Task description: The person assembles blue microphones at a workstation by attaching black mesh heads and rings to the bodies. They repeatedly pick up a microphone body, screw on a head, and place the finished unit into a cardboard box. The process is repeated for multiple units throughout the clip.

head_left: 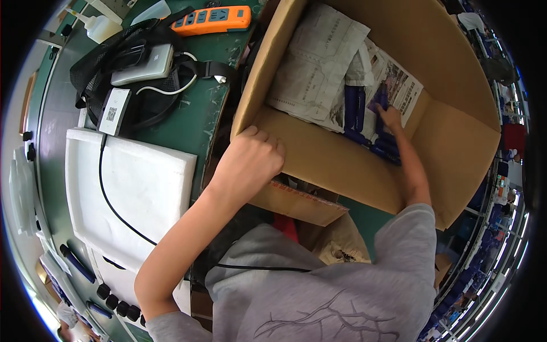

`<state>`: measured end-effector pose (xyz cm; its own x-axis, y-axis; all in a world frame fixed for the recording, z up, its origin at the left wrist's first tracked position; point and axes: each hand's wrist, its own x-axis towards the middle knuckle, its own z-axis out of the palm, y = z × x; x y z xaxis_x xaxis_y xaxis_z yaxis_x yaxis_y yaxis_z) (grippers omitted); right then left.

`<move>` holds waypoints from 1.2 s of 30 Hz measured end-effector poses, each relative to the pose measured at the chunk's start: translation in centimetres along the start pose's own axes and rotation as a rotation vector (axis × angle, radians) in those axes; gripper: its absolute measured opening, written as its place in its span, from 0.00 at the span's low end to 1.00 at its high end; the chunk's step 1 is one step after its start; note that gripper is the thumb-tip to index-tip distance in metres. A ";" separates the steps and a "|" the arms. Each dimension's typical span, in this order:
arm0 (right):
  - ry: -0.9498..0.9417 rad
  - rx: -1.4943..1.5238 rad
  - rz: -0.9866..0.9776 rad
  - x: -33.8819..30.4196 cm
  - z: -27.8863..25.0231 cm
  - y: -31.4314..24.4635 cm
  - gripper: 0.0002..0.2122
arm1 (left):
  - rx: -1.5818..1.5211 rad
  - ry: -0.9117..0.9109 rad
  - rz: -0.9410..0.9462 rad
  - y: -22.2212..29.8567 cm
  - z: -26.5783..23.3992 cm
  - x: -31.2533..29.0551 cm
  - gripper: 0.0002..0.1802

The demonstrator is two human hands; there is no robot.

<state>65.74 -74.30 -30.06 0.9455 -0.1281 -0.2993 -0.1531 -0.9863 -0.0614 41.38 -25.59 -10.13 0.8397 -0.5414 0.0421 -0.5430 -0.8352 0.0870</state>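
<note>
A large open cardboard box (342,168) stands in front of me. My left hand (253,154) is closed over its near left corner, fingers curled at the rim. My right hand (391,118) reaches down inside the box, its fingers closed around a slim dark blue handle-like piece (380,98), slightly blurred; its exact kind is unclear. Several similar dark blue pieces (354,108) lie at the bottom beside and below that hand. Creased newspaper sheets (319,65) cover the left part of the box's inside, and another printed sheet (405,91) lies under the right hand.
On the green table (208,111) at left are a white foam tray (128,188), an orange power strip (213,20), a black mesh bag (94,74), a power bank (145,65) and a squeeze bottle (99,27). A black cable (117,208) runs across the tray towards me.
</note>
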 end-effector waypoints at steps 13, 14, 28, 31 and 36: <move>0.152 0.027 0.173 -5.8 6.4 -9.2 0.62 | 0.003 -0.081 -0.005 0.3 -0.5 -0.2 0.09; 0.135 -0.043 0.186 -6.3 5.7 -10.2 0.61 | 0.001 -0.084 -0.014 0.3 -0.5 -0.2 0.09; 0.320 -0.158 -0.102 -4.8 5.7 -5.3 0.47 | 0.026 -0.025 -0.004 0.3 0.1 -0.9 0.10; 0.262 -0.118 -0.090 -6.0 4.9 -6.3 0.48 | 0.007 -0.045 -0.008 0.2 0.3 -0.8 0.10; 0.209 0.034 -0.142 -6.8 5.3 -5.3 0.45 | 0.005 -0.015 -0.007 0.2 0.3 -0.7 0.10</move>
<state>58.64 -67.62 -32.72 0.9965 -0.0103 -0.0824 -0.0204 -0.9923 -0.1223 40.64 -25.40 -10.48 0.8432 -0.5370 0.0262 -0.5371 -0.8395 0.0820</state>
